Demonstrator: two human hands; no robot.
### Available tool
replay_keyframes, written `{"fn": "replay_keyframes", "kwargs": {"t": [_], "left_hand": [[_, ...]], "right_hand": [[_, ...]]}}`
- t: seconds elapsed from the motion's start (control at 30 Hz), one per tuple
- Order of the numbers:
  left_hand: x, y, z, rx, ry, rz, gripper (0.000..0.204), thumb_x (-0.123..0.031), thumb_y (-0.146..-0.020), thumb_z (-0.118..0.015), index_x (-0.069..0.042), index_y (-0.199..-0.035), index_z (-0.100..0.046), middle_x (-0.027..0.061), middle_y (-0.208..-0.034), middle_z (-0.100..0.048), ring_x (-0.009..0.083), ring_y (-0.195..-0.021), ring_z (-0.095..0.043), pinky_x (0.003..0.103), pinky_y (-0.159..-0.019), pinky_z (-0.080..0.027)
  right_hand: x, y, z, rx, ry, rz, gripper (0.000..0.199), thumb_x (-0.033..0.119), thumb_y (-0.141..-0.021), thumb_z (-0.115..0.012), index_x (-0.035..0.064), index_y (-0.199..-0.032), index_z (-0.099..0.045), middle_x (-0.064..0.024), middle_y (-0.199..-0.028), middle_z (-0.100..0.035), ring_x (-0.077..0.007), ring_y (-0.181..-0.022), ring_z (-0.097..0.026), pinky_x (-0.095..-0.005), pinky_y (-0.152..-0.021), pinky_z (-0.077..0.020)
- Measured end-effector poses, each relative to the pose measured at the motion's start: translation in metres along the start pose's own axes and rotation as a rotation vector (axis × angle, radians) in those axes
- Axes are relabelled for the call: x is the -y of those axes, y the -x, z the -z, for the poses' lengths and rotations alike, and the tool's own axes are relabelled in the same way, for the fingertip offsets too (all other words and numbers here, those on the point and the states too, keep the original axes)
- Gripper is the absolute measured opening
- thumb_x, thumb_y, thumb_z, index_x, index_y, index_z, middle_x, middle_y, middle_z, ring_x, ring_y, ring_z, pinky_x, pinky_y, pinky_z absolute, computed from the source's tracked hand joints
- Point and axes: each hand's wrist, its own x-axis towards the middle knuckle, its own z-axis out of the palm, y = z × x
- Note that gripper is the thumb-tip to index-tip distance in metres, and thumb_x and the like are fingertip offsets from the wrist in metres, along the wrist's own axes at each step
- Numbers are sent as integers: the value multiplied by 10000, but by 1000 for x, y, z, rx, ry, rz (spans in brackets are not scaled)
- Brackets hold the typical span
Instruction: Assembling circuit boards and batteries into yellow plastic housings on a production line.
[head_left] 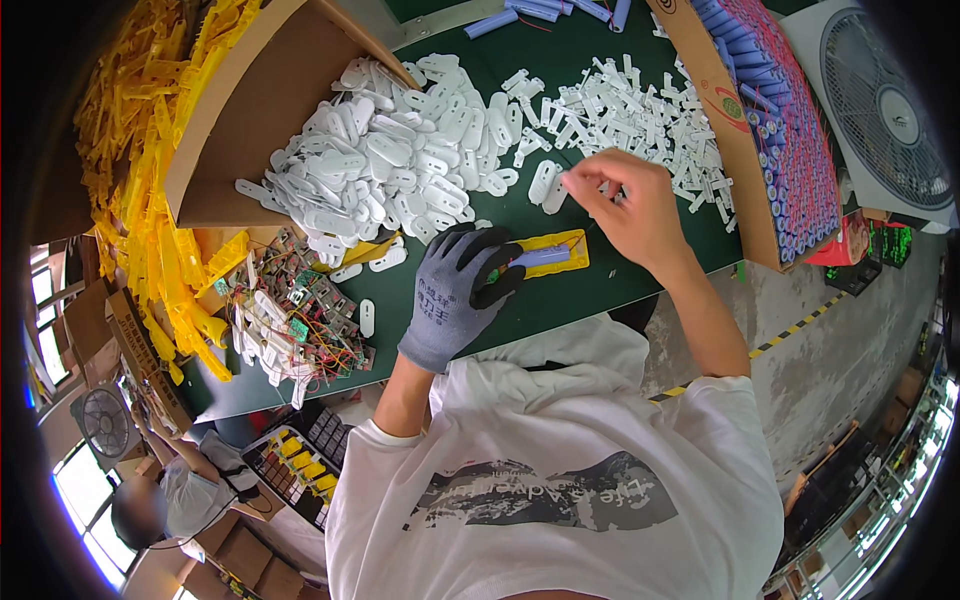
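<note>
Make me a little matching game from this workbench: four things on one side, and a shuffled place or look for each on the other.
1. Left hand
2. Right hand
3. Heap of wired circuit boards
4. Yellow casing

A. Has a blue cylinder lying in it
B. Bare, beside white oval pieces
C. Wears a grey glove with black fingertips
D. Left of the glove, near the table edge

Pairs: 1-C, 2-B, 3-D, 4-A
</note>
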Motion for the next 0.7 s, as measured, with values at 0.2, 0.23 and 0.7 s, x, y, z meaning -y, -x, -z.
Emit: {"fn": "replay_keyframes", "kwargs": {"t": [0.2, 0.23, 0.7], "left_hand": [[-1, 7, 1, 1, -70, -27, 306, -123, -687, -751, -81, -976, -662, 89, -1054, -640, 300, -947, -593, 412, -858, -465], [-2, 7, 4, 2, -84, -45, 331, -138, -679, -761, -85, -988, -654, 86, -1065, -635, 297, -949, -591, 415, -863, -463], [13, 36, 6, 17, -106, -126, 546, -252, -661, -792, -110, -1140, -572, 91, -1150, -573, 295, -1020, -558, 463, -929, -437]], "right_hand": [[-8, -19, -25, -43, 435, -43, 269, 290, -747, -754, 74, -861, -638, -40, -682, -634, -205, -578, -616, -322, -547, -465], [-7, -19, -23, -43, 439, -52, 269, 290, -747, -754, 74, -861, -638, -40, -682, -634, -205, -578, -616, -322, -547, -465], [-5, -17, -13, -124, 226, 0, 105, 157, -782, -710, 73, -842, -691, -47, -786, -658, -216, -702, -621, -309, -593, -499]]}}
